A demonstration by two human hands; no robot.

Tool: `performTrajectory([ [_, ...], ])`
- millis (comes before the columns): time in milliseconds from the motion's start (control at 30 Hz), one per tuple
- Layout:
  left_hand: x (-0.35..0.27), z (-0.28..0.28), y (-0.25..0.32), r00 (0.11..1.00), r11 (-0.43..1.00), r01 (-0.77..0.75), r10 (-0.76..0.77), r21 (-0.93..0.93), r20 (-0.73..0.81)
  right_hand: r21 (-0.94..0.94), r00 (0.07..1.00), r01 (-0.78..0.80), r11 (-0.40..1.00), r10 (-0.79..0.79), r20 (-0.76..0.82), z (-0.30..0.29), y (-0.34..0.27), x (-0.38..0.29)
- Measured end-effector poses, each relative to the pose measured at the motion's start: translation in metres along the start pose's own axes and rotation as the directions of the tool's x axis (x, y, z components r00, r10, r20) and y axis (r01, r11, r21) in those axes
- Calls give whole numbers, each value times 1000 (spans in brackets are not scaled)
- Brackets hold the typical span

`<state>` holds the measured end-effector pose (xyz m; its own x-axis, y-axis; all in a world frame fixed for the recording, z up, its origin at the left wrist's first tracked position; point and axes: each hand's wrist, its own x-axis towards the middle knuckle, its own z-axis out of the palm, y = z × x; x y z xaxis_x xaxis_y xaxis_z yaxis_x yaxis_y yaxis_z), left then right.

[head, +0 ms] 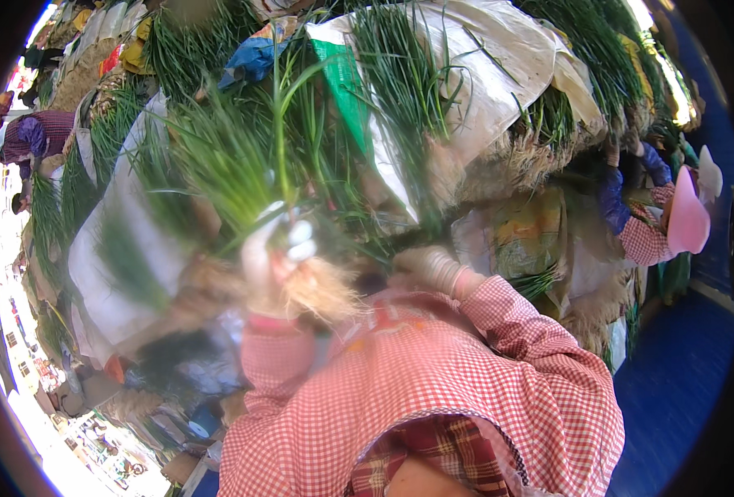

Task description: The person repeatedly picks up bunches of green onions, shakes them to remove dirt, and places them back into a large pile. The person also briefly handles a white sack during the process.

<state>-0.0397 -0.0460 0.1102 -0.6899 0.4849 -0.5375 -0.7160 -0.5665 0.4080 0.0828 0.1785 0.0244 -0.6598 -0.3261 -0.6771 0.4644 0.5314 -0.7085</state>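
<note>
My left hand (pixel 264 264) is raised at the centre, closed around a bunch of green, chive-like plants (pixel 230 186). Their pale, stringy roots (pixel 317 289) hang out below my fingers, and white wrapping covers some fingertips. My right hand (pixel 426 268) is low in front of my chest, blurred, with pale bands around the wrist. Its fingers are partly hidden, so I cannot tell whether they grip anything. Just beyond it lies another rooted bunch (pixel 413 118), resting against a white plastic sheet (pixel 491 56) with a green strip (pixel 342 87).
A co-worker in a checked garment (pixel 643 239) and pink hat (pixel 688 211) reaches into the piled plants at right. Another person in a dark striped garment (pixel 47 133) is at far left. A white sack (pixel 124 261) stands left of my hand; blue flooring (pixel 671 385) lies at right.
</note>
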Motion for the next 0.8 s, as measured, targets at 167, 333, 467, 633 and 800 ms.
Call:
performTrajectory([
  [167, 26, -17, -49, 985, 988, -27, 52, 150, -165, 438, 776, 581, 686, -304, -553, -30, -40, 21],
  [333, 39, -28, -96, 884, 951, 76, 75, 299, -462, -63, 904, 382, 922, -387, -183, -39, -65, 30],
  [467, 31, -40, -107, 871, 964, 205, -101, 167, -481, -176, 823, 508, 843, -535, -192, -29, -42, 50],
  [633, 37, -47, -99, 932, 987, 28, 32, 158, -362, 848, 880, 457, 270, -274, -387, -15, -18, 60],
  [800, 33, -38, -73, 982, 999, 24, -15, 44, -190, -173, 124, 662, 729, -335, -934, -113, -13, 18],
])
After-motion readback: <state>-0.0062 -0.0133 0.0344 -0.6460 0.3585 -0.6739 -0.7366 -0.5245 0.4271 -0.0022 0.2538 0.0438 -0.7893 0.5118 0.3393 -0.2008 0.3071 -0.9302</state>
